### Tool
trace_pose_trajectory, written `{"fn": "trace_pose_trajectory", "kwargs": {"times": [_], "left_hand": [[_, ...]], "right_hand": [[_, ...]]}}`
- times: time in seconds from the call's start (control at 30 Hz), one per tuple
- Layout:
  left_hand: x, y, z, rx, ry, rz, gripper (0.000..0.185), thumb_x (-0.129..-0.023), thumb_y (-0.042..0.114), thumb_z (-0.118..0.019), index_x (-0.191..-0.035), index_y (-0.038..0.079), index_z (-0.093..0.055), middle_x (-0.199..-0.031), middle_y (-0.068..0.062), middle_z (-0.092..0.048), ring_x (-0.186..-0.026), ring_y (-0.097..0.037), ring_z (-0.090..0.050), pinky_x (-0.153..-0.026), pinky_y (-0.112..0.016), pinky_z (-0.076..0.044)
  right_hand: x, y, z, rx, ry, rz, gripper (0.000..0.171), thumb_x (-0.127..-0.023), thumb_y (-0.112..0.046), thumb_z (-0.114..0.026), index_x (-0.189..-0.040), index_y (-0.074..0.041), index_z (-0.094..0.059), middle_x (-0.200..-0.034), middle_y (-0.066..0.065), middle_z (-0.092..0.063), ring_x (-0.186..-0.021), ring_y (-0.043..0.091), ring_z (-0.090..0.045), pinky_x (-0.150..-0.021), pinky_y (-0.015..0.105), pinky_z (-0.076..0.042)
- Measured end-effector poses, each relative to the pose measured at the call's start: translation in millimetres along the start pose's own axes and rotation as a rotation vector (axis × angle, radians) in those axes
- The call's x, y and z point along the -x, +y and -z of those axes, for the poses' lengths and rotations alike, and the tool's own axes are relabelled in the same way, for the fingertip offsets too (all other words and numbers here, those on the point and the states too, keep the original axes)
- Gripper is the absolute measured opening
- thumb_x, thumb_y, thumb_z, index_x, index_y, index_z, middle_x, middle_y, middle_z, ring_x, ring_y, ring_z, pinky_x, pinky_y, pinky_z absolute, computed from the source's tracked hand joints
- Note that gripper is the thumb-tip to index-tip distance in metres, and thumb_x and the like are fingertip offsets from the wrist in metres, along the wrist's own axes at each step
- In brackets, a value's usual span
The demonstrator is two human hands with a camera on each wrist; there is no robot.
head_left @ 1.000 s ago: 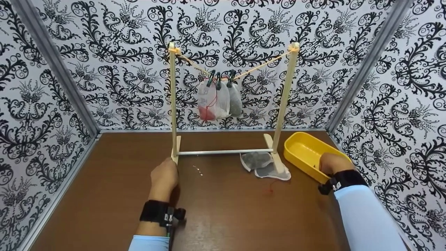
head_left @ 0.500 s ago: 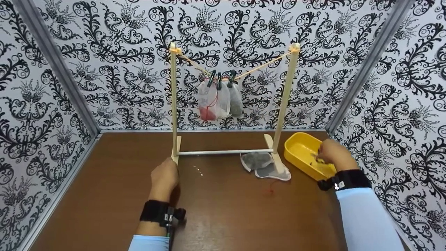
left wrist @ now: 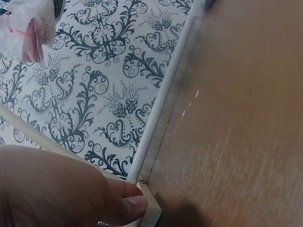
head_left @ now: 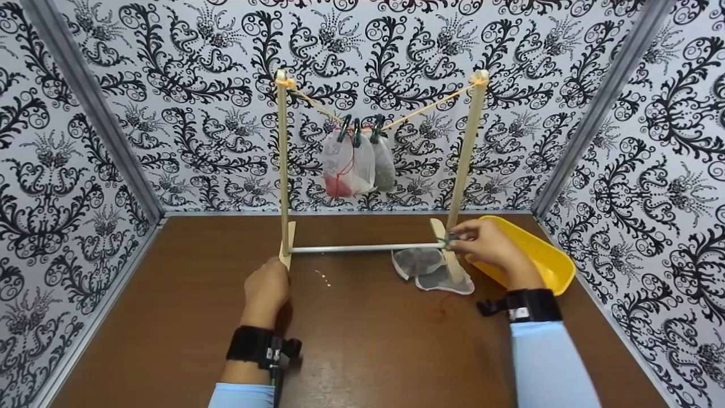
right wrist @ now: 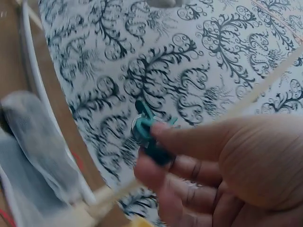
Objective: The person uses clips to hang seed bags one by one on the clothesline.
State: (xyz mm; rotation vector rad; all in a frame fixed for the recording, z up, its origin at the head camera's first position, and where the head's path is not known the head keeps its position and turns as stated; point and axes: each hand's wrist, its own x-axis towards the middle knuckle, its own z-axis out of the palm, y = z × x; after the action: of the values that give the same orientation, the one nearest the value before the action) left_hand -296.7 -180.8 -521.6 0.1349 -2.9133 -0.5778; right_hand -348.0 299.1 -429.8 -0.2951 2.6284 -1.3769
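My right hand [head_left: 487, 249] pinches a dark green clothespin [right wrist: 149, 135] between thumb and fingers, in front of the right post of a small wooden clothesline stand [head_left: 464, 153]. My left hand [head_left: 267, 289] grips the front of the stand's left foot [left wrist: 152, 208], thumb and finger closed on the wood. From the sagging cord [head_left: 427, 106] hang several white mesh bags [head_left: 346, 164], held by green clothespins [head_left: 357, 133]; one has a red content and a red string. Two mesh bags with dark contents [head_left: 419, 262] lie on the table by the stand's right foot.
A yellow tray [head_left: 561, 266] stands right of the stand, partly behind my right hand and forearm. A white rod [head_left: 362, 248] joins the stand's feet. Small white bits [head_left: 323, 277] lie on the brown table [head_left: 362, 351]. Patterned walls close in the back and sides.
My right hand has come up out of the yellow tray and moved left to the stand's right post, with a clothespin in its fingers. My left hand has stayed on the stand's foot.
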Motion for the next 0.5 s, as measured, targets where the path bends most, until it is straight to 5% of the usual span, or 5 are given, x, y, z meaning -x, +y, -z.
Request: {"fn": "trace_pose_trajectory", "kwargs": {"times": [0.23, 0.5], "left_hand": [[-2.2, -0.1, -1.7, 0.011, -0.017, 0.025, 0.005, -0.094, 0.008, -0.064, -0.095, 0.003, -0.065, -0.098, -0.020, -0.076, -0.088, -0.044, -0.074, -0.073, -0.061, -0.059], [-2.1, 1.4, 0.1, -0.005, -0.051, 0.025, 0.003, -0.094, 0.007, -0.066, -0.094, 0.004, -0.065, -0.096, -0.017, -0.075, -0.087, -0.041, -0.073, -0.073, -0.059, -0.059]], "right_hand": [[-13, 1, -50, -0.359, 0.038, 0.059, 0.037, -0.098, -0.006, -0.074, -0.130, 0.006, -0.059, -0.105, 0.015, -0.080, -0.078, 0.024, -0.080, -0.067, 0.039, -0.067], [-23, -12, -88, -0.435, 0.100, 0.090, 0.032, -0.099, -0.008, -0.072, -0.129, 0.001, -0.069, -0.098, 0.006, -0.077, -0.071, 0.018, -0.076, -0.059, 0.027, -0.062]]}}
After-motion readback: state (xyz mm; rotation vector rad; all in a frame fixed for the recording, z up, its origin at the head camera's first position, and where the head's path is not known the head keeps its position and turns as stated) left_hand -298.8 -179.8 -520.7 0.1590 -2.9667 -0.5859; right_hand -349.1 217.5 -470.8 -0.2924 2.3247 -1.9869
